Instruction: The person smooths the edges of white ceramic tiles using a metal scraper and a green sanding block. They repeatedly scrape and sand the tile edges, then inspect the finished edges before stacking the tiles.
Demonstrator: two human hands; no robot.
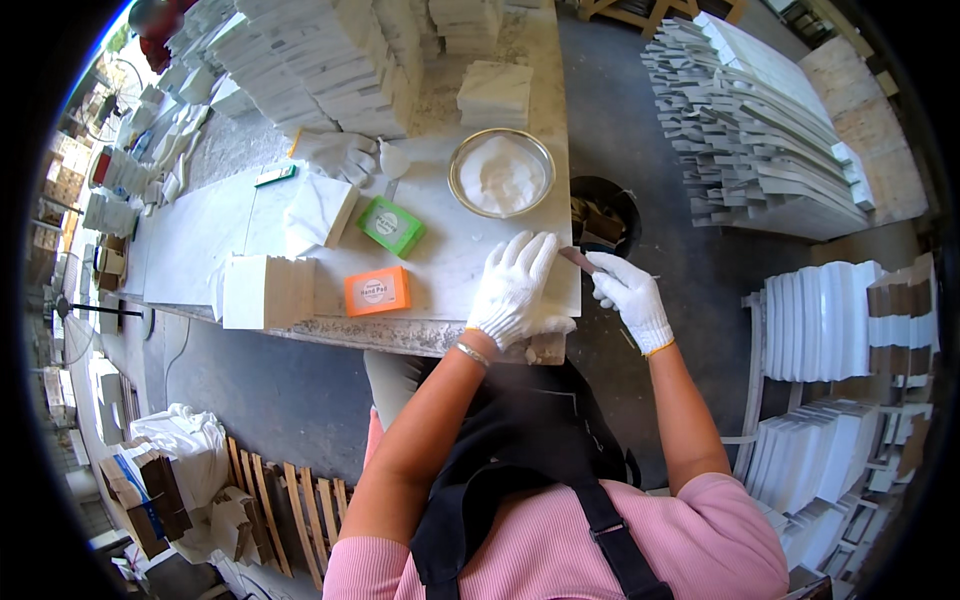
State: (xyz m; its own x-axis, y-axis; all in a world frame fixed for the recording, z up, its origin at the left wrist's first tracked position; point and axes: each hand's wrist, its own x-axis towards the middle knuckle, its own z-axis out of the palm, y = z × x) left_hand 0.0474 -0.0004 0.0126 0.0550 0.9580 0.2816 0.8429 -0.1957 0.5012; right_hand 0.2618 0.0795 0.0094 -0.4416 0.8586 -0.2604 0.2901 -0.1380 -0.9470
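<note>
My left hand [515,285], in a white knit glove, lies flat near the right edge of the pale worktop [440,270], fingers stretched out and thumb pointing right. Whether something thin lies under it is hidden. Just past that edge, my gloved right hand [628,297] is closed around a narrow, flat brown tool [577,260], whose end reaches back toward the worktop's edge; its exact kind is unclear. Beyond my left hand sits a round bowl [452,180] heaped with white powder [500,175]. An orange rectangular block [378,292] and a green one [391,227] lie to the left.
White stone pieces [265,292] and a wrapped-looking white block [325,212] stand at left. Behind are a spare glove [335,155] and tall stacks of marble tiles [340,70]. A dark bin [605,215] stands beside the table; more stacked slabs [760,130] rest at right.
</note>
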